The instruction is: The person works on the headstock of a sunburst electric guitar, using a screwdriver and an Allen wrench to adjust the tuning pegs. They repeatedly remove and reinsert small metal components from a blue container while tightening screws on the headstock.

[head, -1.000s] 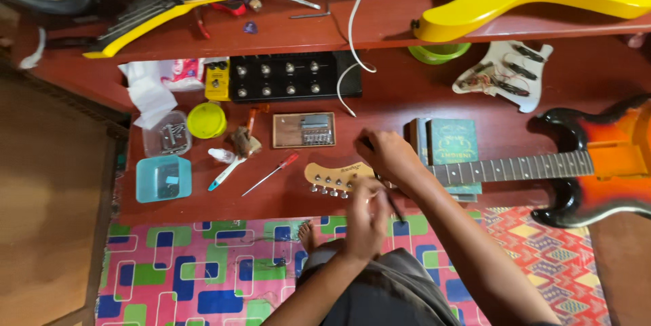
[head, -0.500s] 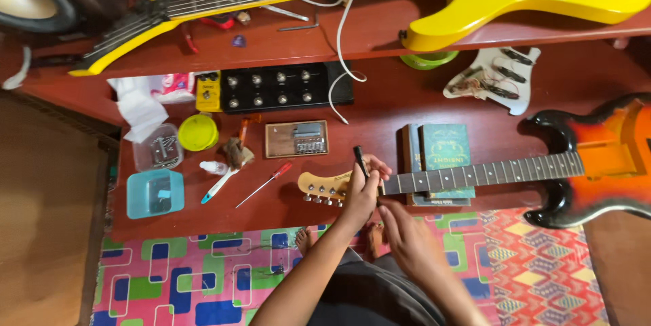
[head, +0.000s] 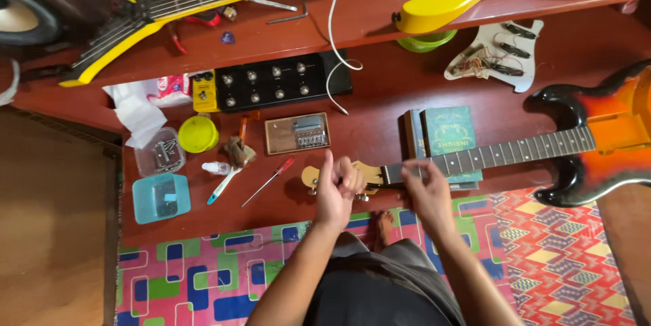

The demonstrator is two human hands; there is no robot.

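Sunburst guitar (head: pixel 597 143) lies stringless across the bench (head: pixel 380 106). Left hand (head: pixel 337 190) is curled around its headstock (head: pixel 369 175); right hand (head: pixel 424 190) pinches the neck (head: pixel 502 153). Stringing appears undone.

Two teal rectangular packets (head: pixel 447 137) lie stacked under my guitar's neck. A pink-and-white wrapped pack (head: pixel 169 89) sits at the surface's left, beside crumpled white tissue (head: pixel 135 112).
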